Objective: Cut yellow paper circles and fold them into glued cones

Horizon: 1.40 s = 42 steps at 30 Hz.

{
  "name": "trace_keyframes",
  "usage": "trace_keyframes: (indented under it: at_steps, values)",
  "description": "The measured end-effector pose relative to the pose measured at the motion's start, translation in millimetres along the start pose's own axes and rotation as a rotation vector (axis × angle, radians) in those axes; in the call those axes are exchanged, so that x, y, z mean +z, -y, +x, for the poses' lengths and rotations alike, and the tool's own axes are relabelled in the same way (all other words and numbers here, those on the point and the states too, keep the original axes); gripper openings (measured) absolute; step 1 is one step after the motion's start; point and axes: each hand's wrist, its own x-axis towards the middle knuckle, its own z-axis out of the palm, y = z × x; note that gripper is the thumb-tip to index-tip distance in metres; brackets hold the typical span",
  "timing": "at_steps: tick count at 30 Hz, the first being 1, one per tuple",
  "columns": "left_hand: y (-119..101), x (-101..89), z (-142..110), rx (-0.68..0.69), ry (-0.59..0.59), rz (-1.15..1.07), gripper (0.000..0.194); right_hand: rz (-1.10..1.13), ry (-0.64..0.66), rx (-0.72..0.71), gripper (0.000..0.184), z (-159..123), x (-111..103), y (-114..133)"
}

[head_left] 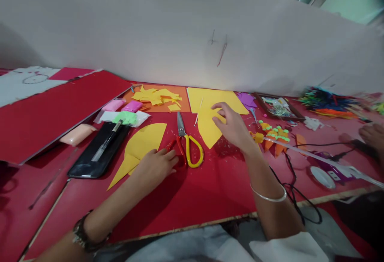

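Observation:
Scissors (189, 150) with one red and one yellow handle lie on the red table, blades pointing away. My left hand (157, 167) rests by the red handle loop, fingers loosely apart and partly over it; I cannot tell whether they touch it. Beneath and beside that hand are cut yellow paper pieces (147, 138). My right hand (232, 124) is open, thumb and fingers parted, above a curved yellow paper piece (207, 128). A thin white stick (199, 112) lies across this piece. Behind it is a larger yellow sheet (222, 94).
Yellow scraps (159, 95) lie on an orange sheet. At left are a black pouch (99, 154) with a pen, clay packets (115, 105) and a red board (60, 110). On the right are a glue gun (336, 170), cables, a tray (279, 107) and another person's hand (372, 136).

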Motion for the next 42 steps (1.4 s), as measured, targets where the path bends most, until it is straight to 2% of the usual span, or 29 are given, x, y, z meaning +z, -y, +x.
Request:
trace_keyframes:
  at_steps: [2, 4, 6, 8, 10, 12, 13, 15, 18, 20, 23, 26, 29, 35, 38, 42]
  values:
    - [12.1, -0.6, -4.2, -0.018, 0.004, 0.010, 0.016, 0.188, 0.003, 0.012, 0.037, -10.6, -4.4, 1.8]
    - [23.9, -3.6, -8.7, -0.056, 0.016, 0.013, 0.015, 0.367, 0.072, 0.044, 0.043, -22.4, -2.7, 4.4]
    - [32.7, -7.9, -13.5, -0.087, 0.045, 0.001, 0.014, 0.519, 0.146, 0.095, 0.045, -34.8, 4.6, 6.8]
    - [35.9, -11.5, -18.1, -0.119, 0.046, -0.005, 0.014, 0.632, 0.168, 0.146, 0.048, -47.4, 15.2, 7.9]
    - [32.2, -13.0, -22.1, -0.147, -0.005, -0.048, 0.018, 0.680, 0.106, 0.173, 0.047, -60.3, 26.1, 7.3]
    - [22.1, -13.2, -24.9, -0.161, -0.085, -0.159, 0.027, 0.617, -0.058, 0.142, 0.032, -74.7, 35.4, 5.4]
    - [15.4, -13.1, -26.0, -0.159, -0.125, -0.226, 0.031, 0.538, -0.153, 0.078, 0.021, -82.6, 39.1, 4.2]
    - [0.3, -13.1, -27.7, -0.136, -0.216, -0.315, 0.039, 0.315, -0.256, -0.159, 0.009, -100.1, 44.6, 1.9]
    - [-21.4, -12.2, -29.7, -0.026, -0.285, -0.277, 0.048, -0.015, -0.225, -0.551, 0.014, -127.7, 50.5, 0.0]
    - [-33.3, -9.2, -30.3, 0.050, -0.234, -0.238, 0.051, -0.121, -0.166, -0.648, 0.013, -143.7, 54.5, -0.4]
    - [-46.8, -1.4, -29.5, 0.120, -0.131, -0.223, 0.046, -0.073, -0.051, -0.561, 0.013, -158.7, 61.1, -1.5]
    - [-56.0, 4.8, -28.3, 0.171, -0.087, -0.162, 0.034, 0.064, 0.068, -0.481, 0.013, -162.8, 64.9, -4.0]
    - [-63.3, 4.3, -29.2, 0.193, -0.045, -0.111, 0.026, 0.111, 0.176, -0.432, 0.010, -162.3, 62.2, -9.1]
    - [-73.6, 1.7, -28.9, 0.207, 0.017, -0.118, 0.026, 0.165, 0.170, -0.241, 0.008, -168.3, 44.6, -25.4]
    - [-73.2, 5.7, -25.5, 0.165, 0.042, -0.207, 0.033, 0.181, 0.189, -0.207, 0.009, -173.6, 40.1, -27.9]
    - [-69.9, 8.2, -23.6, 0.074, 0.068, -0.328, 0.030, 0.194, 0.193, -0.119, 0.009, -175.4, 39.9, -25.4]
